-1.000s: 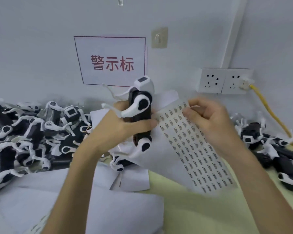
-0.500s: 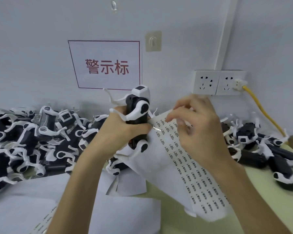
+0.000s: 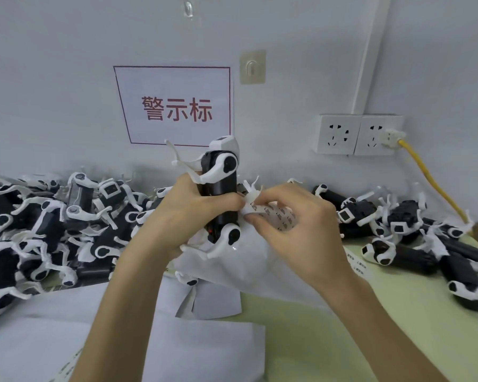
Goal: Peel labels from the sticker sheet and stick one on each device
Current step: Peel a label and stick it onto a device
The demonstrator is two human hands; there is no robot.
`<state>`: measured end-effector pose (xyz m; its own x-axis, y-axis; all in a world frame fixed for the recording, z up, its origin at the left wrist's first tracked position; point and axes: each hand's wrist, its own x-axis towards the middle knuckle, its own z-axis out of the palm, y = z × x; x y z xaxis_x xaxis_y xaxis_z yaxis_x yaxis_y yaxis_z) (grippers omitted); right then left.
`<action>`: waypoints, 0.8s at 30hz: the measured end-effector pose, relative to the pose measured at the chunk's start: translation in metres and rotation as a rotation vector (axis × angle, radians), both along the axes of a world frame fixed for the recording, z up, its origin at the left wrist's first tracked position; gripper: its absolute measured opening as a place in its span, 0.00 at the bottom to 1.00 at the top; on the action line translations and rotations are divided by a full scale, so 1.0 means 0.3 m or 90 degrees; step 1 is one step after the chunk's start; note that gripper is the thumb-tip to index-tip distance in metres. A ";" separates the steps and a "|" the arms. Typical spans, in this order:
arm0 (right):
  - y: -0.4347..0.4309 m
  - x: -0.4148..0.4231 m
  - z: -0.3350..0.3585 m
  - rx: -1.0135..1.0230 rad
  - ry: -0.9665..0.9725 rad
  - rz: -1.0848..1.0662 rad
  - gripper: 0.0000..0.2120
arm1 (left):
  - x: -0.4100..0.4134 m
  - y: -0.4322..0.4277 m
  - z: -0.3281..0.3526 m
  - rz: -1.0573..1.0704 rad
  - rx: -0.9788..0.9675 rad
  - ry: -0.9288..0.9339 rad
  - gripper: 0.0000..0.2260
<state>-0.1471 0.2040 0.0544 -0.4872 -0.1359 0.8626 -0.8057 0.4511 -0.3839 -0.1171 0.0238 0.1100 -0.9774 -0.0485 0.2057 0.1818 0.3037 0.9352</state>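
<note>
My left hand (image 3: pixel 189 213) grips a black-and-white robot-dog device (image 3: pixel 220 194), held upright in front of the wall. The white sticker sheet (image 3: pixel 280 216) with rows of small printed labels is pinned under the same hand and hangs down to the right. My right hand (image 3: pixel 295 230) covers most of the sheet, and its thumb and forefinger pinch the sheet's top edge beside the device. Whether a label is lifted I cannot tell.
A big pile of the same devices (image 3: pixel 53 227) fills the left side, and a smaller pile (image 3: pixel 409 238) lies at the right. White paper sheets (image 3: pixel 122 334) lie in front on the green table (image 3: pixel 342 340). A wall socket (image 3: pixel 359 135) with a yellow cable (image 3: pixel 431 177) is at right.
My right hand has slid left and down over the sheet to its top edge next to the device. The sheet has bent under it. My left hand still holds the device.
</note>
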 end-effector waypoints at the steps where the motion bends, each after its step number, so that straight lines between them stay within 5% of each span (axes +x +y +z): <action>1: 0.001 -0.003 -0.003 -0.014 0.000 -0.003 0.08 | 0.002 0.000 0.002 -0.004 -0.004 -0.004 0.04; 13: -0.011 -0.001 -0.024 -0.048 0.053 -0.015 0.09 | 0.045 -0.005 0.040 -0.047 0.122 -0.052 0.11; 24: -0.012 -0.002 -0.022 -0.074 0.116 0.007 0.03 | 0.050 0.016 0.043 0.007 -0.009 0.040 0.09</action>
<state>-0.1476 0.2005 0.0479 -0.3215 -0.0349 0.9463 -0.8707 0.4037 -0.2809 -0.1022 0.0287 0.1230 -0.9618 -0.0560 0.2678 0.2368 0.3199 0.9174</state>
